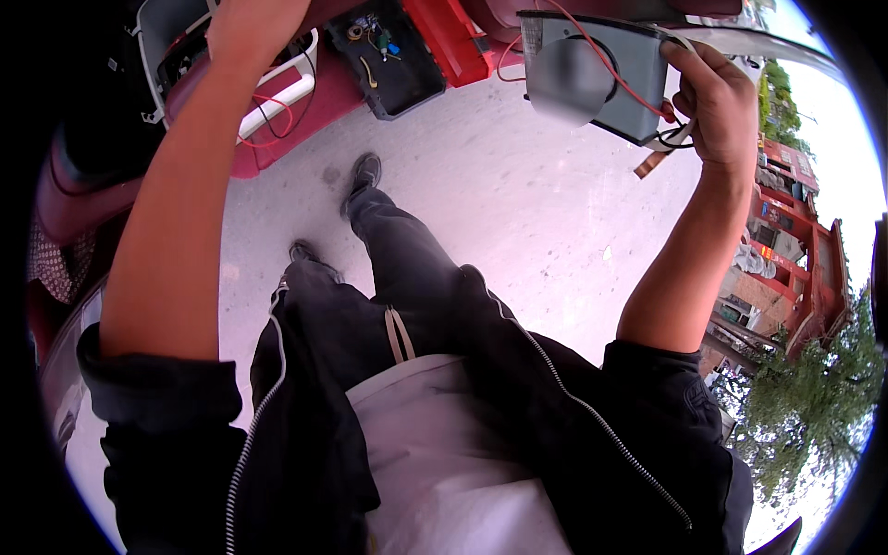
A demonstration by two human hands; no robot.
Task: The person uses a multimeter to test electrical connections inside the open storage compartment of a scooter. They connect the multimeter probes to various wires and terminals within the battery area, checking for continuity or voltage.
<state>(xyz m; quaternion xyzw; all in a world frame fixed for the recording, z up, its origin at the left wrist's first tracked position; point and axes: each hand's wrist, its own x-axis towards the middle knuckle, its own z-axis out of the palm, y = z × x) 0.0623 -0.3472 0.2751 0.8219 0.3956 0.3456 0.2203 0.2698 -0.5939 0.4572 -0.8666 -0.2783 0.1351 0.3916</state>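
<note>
My right hand (708, 102) grips the right end of a grey boxy device (631, 116) at the upper right. The device has a blurred round centre, a red wire, pale and black cables, and a dangling copper-coloured piece (651, 165). My left hand (250, 23) reaches up to the top edge, its fingers out of view, above a grey-and-white container (277, 106) with red and black wires. Between my hands, an open black toolbox (393, 92) with a red lid (442, 37) holds small wired parts.
The toolbox and container rest on a maroon vehicle surface (259, 157). Below lies pale pavement (536, 222), where my legs and shoes show. At the right are a red-fronted building (786, 259) and trees (805, 416). Patterned fabric (55, 259) lies at the left.
</note>
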